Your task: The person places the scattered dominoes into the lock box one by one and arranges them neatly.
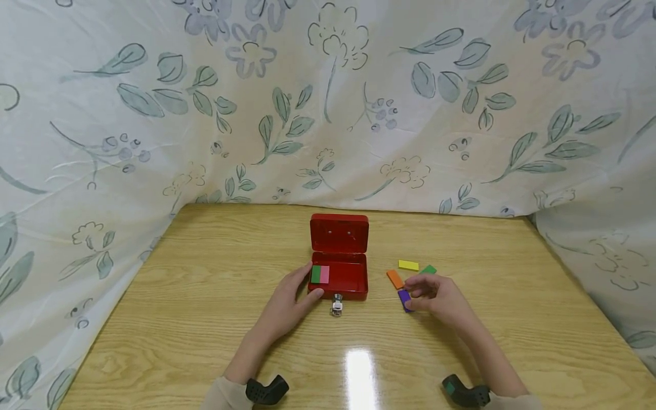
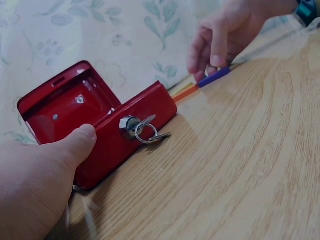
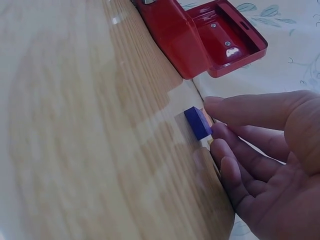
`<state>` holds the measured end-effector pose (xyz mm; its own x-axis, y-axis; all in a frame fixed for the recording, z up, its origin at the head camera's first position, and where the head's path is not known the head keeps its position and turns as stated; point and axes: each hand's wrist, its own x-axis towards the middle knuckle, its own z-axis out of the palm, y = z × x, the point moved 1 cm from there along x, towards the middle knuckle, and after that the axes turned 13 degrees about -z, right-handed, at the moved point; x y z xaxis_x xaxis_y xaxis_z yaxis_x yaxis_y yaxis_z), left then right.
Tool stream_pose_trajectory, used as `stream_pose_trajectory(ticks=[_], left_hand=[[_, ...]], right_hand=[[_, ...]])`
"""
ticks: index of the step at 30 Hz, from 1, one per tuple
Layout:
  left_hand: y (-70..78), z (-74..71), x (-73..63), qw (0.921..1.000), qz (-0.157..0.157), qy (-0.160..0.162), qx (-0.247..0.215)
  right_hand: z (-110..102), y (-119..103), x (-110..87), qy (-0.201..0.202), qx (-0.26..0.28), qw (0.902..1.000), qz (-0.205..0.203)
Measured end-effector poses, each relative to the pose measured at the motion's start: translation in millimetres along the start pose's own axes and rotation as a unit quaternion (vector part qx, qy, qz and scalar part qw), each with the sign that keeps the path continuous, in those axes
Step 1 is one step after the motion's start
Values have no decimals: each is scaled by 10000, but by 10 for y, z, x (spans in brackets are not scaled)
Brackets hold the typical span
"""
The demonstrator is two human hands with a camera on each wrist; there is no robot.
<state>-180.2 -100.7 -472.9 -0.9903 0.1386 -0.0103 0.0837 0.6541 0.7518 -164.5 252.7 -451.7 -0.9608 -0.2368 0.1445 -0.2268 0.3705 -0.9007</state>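
Note:
A small red metal cash box stands on the table with its lid raised. A green block and a pink block lie side by side in its left end. My left hand rests against the box's left side, its thumb at the front wall near the corner. My right hand is over a purple block lying on the table, thumb and fingers bent loosely with a gap between them. Whether a fingertip touches the block is unclear.
Keys on a ring hang from the lock at the box's front. Right of the box lie an orange block, a yellow block and a green block, the last partly hidden by my right hand. Floral cloth hangs behind the table.

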Motion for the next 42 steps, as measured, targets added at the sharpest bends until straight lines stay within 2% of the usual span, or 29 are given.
stream_pose_trajectory(ticks=[19,27,42], left_hand=[[-13,5,8,10000,7,37,-1],[-17,17,16,10000,-14,6,-14],[3,13,-5,10000,26,18,-65]], right_hand=[[1,8,16,-273,-39,9996,31],[-6,5,14,-269,101,9995,102],[-11,6,2,-291,-79,9995,104]])
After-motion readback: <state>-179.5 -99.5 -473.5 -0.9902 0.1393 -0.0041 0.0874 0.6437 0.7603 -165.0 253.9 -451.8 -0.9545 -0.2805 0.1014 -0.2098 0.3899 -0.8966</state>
